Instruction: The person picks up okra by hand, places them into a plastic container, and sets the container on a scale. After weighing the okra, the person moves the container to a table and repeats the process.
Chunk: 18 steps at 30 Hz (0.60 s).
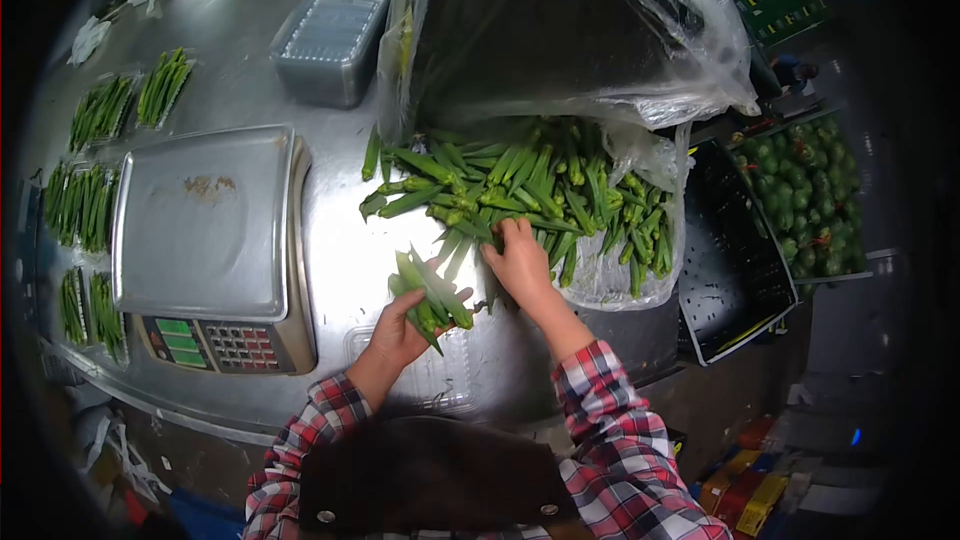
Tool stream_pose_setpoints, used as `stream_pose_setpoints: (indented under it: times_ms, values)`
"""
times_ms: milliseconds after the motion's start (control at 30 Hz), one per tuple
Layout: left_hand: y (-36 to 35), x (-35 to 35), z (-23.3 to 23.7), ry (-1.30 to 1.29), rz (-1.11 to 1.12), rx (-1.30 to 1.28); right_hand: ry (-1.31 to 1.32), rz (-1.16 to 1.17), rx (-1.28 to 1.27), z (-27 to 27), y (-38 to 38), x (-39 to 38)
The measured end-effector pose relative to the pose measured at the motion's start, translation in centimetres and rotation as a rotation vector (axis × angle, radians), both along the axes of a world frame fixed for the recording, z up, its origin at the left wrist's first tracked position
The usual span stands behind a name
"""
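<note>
My left hand is closed around several green okra pods, held over the metal table. Its fingers wrap beneath them and the thumb lies on top. At the near edge of a heap of okra, my right hand has its fingers bent and pinched on an okra pod; the fingertips are partly hidden among the pods. The heap spills from a large clear plastic bag lying on its side. Below my hands, a clear plastic tray rests on the table.
A digital scale stands at the left, and beyond it lie several packs of okra. Stacked clear trays sit at the back. To the right are a black crate and a crate of round green produce.
</note>
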State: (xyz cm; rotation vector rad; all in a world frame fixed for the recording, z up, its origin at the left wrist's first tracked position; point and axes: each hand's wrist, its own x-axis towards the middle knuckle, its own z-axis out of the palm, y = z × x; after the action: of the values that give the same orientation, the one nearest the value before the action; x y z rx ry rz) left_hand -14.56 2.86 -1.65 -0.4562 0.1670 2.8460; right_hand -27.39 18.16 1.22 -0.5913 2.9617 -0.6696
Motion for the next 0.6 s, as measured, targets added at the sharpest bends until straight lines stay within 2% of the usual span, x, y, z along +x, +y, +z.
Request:
stream_pose_setpoints:
  times_ms: [67, 167, 200, 300, 333, 433, 467, 567, 600]
  values:
    - [-0.7, 0.3, 1.0, -0.027, -0.022, -0.002, 0.038, 0.026, 0.019, -1.0, -0.2, -0.3]
    - [-2.6, 1.8, 0.8, 0.094, -0.260, -0.408, 0.077, -0.041, -0.185, -0.6, 1.2, 0.0]
    - [-3.0, 2.5, 1.3, 0.080, -0.395, -0.668, 0.142, 0.032, -0.232, -0.4, 2.1, 0.2]
    - [-2.9, 5.0, 4.3, 0.588, -0.500, -1.693, -0.293, -0.092, -0.357, -0.8, 4.1, 2.0]
    - [-2.5, 5.8, 4.4, 0.582, -0.623, -1.795, -0.321, -0.069, -0.328, -1.2, 4.6, 2.6]
    - [-2.0, 8.6, 1.5, 0.865, -0.596, -2.321, -0.300, 0.054, -0.422, -1.2, 5.6, 4.2]
    - [-2.0, 9.2, 1.8, 0.835, -0.629, -2.273, -0.302, 0.047, -0.306, -1.0, 5.8, 4.5]
    - [-1.8, 11.2, -0.4, 0.828, -0.436, -2.447, -0.392, 0.032, -0.459, 0.6, 5.0, 6.1]
    - [-1.9, 11.8, -0.9, 0.777, -0.460, -2.424, -0.459, 0.006, -0.402, 1.4, 4.3, 6.7]
